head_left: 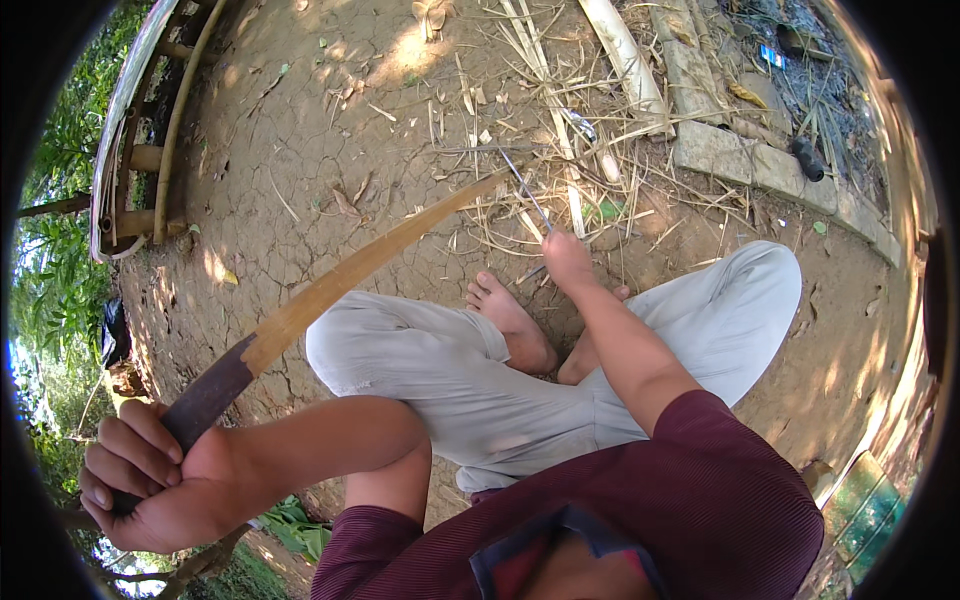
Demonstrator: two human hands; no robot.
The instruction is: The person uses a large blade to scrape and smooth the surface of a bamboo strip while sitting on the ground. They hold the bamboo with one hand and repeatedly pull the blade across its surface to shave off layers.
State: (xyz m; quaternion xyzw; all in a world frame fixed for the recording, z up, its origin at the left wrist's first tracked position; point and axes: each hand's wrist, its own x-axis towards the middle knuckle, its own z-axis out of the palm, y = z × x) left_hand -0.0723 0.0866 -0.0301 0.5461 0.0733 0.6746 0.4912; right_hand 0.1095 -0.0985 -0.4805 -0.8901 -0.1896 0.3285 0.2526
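My left hand [150, 480] is closed around the dark brown end of a long wooden strip [350, 268]. The strip is tan along the rest of its length and slants up and away to the right, looking narrower toward its far end. Beyond my bare feet, my right hand [567, 260] grips a knife with a thin blade [528, 192]; its handle is mostly hidden in my fist. The blade points away and slightly left, and its front part crosses close to the strip's far tip. Whether they touch, I cannot tell.
Thin shavings and split strips [610, 195] litter the cracked earth past my feet. A pale log [625, 60] lies far right, beside a block border [750, 160] around ash. A bamboo frame [160, 150] stands at the far left. Green leaves [295, 525] lie near my left elbow.
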